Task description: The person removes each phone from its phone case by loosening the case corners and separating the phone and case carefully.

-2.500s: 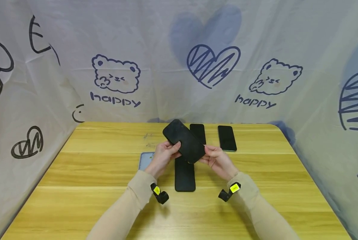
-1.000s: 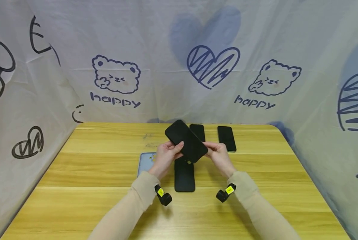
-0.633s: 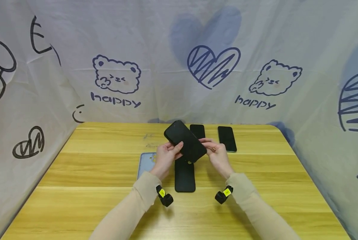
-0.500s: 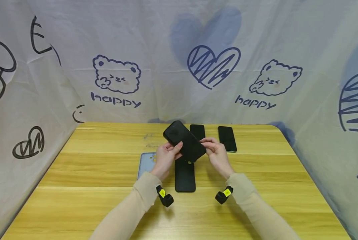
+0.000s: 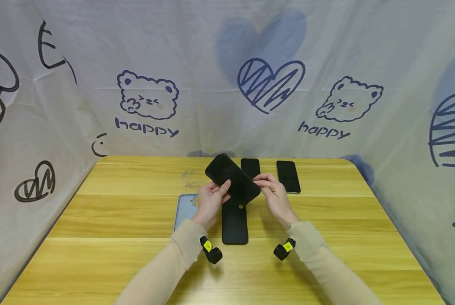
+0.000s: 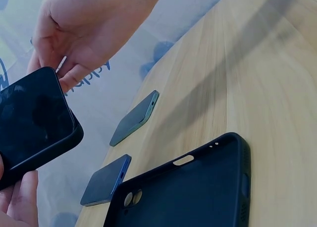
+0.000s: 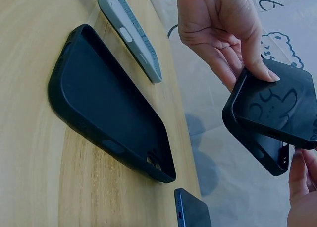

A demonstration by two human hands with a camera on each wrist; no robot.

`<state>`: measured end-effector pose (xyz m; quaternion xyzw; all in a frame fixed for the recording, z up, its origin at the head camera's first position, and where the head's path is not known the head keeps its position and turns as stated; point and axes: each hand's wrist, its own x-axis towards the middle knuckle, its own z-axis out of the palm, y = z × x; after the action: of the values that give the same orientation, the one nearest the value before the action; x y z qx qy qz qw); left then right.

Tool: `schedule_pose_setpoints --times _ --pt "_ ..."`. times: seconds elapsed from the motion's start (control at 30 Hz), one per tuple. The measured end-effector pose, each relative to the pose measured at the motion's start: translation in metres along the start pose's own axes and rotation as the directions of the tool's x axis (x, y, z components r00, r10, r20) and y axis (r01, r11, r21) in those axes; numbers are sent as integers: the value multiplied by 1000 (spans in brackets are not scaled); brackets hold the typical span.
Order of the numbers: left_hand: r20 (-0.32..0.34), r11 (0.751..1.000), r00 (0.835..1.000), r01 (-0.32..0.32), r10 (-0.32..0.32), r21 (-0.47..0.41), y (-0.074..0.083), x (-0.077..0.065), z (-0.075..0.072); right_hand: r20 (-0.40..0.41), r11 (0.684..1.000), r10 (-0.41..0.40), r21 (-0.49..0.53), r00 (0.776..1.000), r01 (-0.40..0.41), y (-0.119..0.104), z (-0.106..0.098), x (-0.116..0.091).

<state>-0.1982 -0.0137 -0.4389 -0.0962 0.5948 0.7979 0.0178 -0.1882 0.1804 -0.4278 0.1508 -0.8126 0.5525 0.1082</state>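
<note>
A smartphone (image 5: 231, 178) with a dark screen is held tilted above the middle of the table. It sits partly in a black phone case (image 7: 242, 142); in the right wrist view one end stands out of the case, with a gap under it. My left hand (image 5: 210, 203) grips phone and case together, thumb on the front and fingers underneath. The thumb and fingers of my right hand (image 5: 274, 195) pinch the case edge at the near right corner. Below them a second black phone case (image 5: 235, 226) lies on the table, inner side up.
Left of the black case lies a light blue phone case (image 5: 184, 207), partly behind my left hand. Toward the back of the wooden table (image 5: 117, 254) are a blue-edged phone (image 6: 105, 180) and a green-edged phone (image 6: 133, 119). A printed cloth (image 5: 212, 123) hangs behind the table.
My right hand has shifted from the near corner to higher along the right edge. The held phone and case have moved slightly left in the last second. My left hand keeps its grip.
</note>
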Motion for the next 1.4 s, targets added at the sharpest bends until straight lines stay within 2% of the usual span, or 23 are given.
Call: schedule_pose_setpoints --times 0.17,0.5,0.67,0.9,1.1,1.4 --pt "-12 1000 1000 -4 4 -8 1 0 1 17 1000 -10 27 1000 10 -1 2 -1" --pt "-21 1000 1000 -1 1 11 3 -1 3 134 993 84 69 987 -94 -7 4 2" --pt "-31 999 999 12 -11 33 4 -1 4 164 995 97 6 982 -99 -7 6 5" --pt "-44 996 999 23 -20 87 3 -2 6 185 994 74 -93 980 -57 -10 7 8" --pt "-42 994 999 26 -22 109 5 -3 6 166 990 67 -132 984 -45 -10 10 7" --pt "-42 988 999 19 -13 152 4 0 5 87 986 17 -169 996 -2 -11 17 1"
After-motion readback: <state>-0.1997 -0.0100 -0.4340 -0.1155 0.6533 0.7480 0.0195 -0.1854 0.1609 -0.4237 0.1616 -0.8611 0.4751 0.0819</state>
